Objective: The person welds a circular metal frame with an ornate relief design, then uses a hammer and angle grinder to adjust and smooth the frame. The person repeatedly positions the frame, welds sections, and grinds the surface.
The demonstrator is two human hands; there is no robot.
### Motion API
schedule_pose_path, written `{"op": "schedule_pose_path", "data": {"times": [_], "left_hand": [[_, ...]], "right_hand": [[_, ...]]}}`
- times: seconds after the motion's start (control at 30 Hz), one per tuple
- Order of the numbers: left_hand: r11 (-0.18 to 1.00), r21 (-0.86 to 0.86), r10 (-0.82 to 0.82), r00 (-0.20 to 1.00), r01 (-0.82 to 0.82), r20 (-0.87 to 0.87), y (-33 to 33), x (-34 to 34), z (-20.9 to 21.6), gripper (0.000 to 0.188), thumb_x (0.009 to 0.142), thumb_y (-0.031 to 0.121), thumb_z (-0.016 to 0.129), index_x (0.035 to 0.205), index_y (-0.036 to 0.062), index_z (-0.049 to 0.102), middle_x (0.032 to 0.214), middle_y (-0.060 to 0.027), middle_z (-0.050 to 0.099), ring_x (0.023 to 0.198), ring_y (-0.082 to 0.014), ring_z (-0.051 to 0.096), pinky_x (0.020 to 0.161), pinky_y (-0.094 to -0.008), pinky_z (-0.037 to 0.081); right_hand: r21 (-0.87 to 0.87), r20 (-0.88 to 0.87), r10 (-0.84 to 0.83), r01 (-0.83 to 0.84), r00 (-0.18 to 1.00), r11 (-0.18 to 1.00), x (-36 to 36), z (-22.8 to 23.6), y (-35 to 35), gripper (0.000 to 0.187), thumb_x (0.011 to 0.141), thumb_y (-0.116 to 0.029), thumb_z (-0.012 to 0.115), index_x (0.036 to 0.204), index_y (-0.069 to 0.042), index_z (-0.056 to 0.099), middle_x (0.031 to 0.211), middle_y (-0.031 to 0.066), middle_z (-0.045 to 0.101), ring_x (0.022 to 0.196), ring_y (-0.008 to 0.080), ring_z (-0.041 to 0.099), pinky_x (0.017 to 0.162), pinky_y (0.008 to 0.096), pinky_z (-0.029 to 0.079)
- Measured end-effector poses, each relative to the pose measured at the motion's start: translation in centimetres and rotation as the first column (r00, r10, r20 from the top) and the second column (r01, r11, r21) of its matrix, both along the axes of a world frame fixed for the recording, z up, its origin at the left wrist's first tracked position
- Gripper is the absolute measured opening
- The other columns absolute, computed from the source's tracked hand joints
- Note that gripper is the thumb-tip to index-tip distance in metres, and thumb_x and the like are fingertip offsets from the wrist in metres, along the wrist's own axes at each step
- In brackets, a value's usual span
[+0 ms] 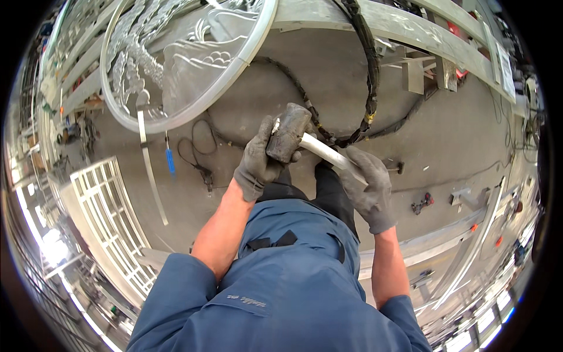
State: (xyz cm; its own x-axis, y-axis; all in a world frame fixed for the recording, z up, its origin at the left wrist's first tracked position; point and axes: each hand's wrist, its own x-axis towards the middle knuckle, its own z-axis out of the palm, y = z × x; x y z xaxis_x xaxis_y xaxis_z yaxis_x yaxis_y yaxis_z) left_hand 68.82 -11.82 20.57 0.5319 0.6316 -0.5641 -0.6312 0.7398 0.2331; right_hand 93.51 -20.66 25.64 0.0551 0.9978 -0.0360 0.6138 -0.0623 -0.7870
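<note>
A rubber mallet [290, 132] with a dark, worn head and a pale handle [328, 154] is held across the front of my body. My left hand [256, 157], in a grey glove, is closed around the mallet's head, its fingertips showing past the lower edge. Wrapped round the handle's end is my right hand [370, 186], gloved in the same grey. Just beyond my left hand stands a large round metal frame [249, 56] with silvery relief work inside its ring.
Thick black wrapped cables [370, 70] loop over the grey floor ahead of my feet. A blue-handled tool [170, 158] and a flat metal strip [153, 176] hang by the ring. A white lattice frame [111, 205] leans at left. On the right lies a red-and-black power tool [423, 203].
</note>
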Motion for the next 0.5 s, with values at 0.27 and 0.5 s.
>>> {"op": "schedule_pose_path", "data": {"times": [0.27,0.5], "left_hand": [[0.995,-0.002,0.104,0.992,-0.104,-0.073,-2.3,0.4,2.1,0.056,0.106,0.047,0.048,0.144,0.0061,0.05,0.122,-0.0098,0.066,0.1,-0.0192,0.068,0.07,-0.036,0.06],[0.98,0.119,0.163,0.986,-0.16,-0.019,-0.2,-2.8,2.8,0.049,0.106,0.037,0.052,0.143,0.0045,0.047,0.119,-0.0151,0.065,0.104,-0.0262,0.068,0.073,-0.0404,0.062]], "right_hand": [[-0.15,0.116,0.26,-0.242,0.959,0.959,1.0,-3.5,-0.5,0.058,0.082,-0.017,0.075,0.137,-0.01,0.059,0.112,0.0187,0.069,0.101,0.0394,0.065,0.09,0.0479,0.052],[-0.097,0.115,0.268,-0.258,0.956,0.961,-3.4,-5.2,3.3,0.042,0.092,-0.018,0.066,0.133,-0.009,0.058,0.105,0.018,0.069,0.094,0.0375,0.065,0.082,0.0473,0.051]]}}
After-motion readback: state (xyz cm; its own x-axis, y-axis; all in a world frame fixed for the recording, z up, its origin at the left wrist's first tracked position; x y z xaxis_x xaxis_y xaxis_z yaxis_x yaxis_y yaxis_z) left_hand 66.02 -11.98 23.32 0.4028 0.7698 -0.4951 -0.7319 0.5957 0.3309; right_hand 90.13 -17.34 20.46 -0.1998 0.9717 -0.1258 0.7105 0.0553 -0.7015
